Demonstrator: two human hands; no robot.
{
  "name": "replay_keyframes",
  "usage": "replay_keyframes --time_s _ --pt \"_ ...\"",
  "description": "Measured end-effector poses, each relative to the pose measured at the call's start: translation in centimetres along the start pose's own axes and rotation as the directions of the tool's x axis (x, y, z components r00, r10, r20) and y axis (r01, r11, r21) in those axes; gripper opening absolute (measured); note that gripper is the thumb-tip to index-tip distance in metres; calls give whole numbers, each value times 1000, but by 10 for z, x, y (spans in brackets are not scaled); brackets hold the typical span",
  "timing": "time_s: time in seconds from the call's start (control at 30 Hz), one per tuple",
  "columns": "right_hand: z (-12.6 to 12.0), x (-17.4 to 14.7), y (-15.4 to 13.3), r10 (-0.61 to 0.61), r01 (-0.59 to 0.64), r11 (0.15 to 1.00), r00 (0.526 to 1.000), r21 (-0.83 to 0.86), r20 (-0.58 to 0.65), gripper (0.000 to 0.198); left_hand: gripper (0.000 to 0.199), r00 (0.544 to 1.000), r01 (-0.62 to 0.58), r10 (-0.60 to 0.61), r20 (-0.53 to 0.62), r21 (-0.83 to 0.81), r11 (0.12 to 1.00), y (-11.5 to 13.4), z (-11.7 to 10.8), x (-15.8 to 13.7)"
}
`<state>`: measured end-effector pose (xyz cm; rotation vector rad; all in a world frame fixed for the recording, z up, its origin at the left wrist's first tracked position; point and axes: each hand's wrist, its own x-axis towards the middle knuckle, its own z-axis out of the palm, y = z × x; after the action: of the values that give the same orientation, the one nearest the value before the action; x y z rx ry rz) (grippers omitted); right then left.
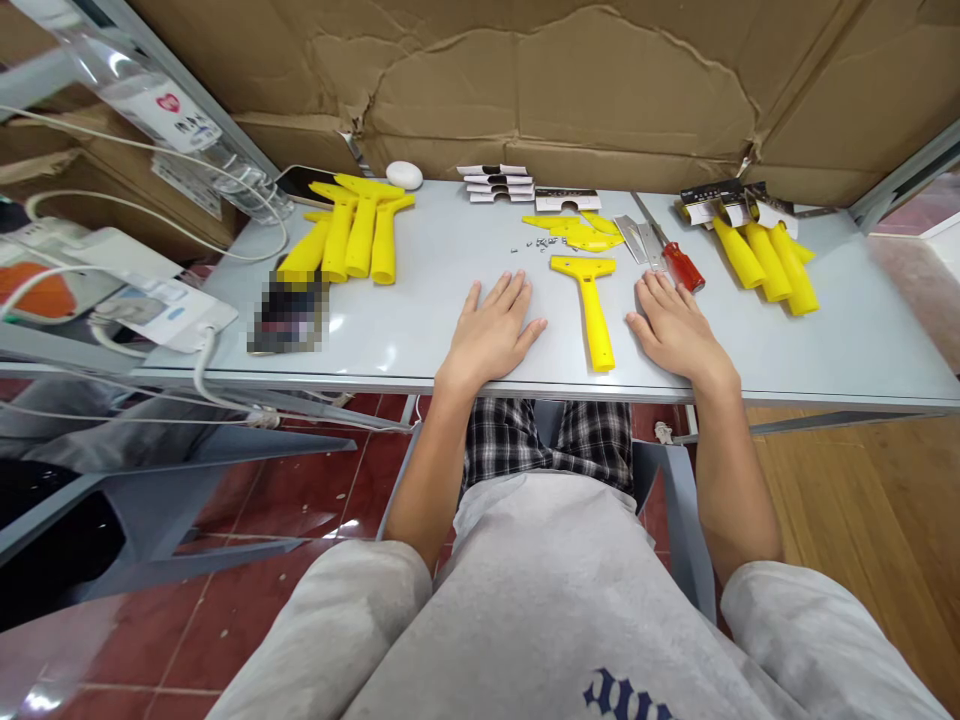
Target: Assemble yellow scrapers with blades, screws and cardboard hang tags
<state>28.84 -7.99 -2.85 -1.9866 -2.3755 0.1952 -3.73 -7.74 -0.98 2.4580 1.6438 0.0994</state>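
My left hand (491, 330) lies flat on the grey table, palm down and fingers spread, holding nothing. Flat on the tabletop to the right rests my right hand (675, 328), its fingertips close to the metal blades (637, 240) and a screwdriver (679, 262) with a red handle. Between both hands is a yellow scraper handle (592, 310), head away from me, touched by neither hand. Beyond it are loose yellow plastic scraper parts (585, 235) and several small screws (546, 243).
Several yellow scraper handles (360, 235) stand at left, near a blurred phone (289, 315). At right lie scrapers (765, 260) with black-and-white card sleeves. Folded cards (496, 185) and a white oval case (404, 176) sit at the back. A bottle (187, 120) and power strip (165, 305) flank the left edge.
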Motion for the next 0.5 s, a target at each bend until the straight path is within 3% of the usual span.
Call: replay_keyframes --time_s 0.5 --pt "-1 -1 -2 4 -4 1000 1000 20 -6 89 75 998 -1 -1 -60 -40 999 0 0 0"
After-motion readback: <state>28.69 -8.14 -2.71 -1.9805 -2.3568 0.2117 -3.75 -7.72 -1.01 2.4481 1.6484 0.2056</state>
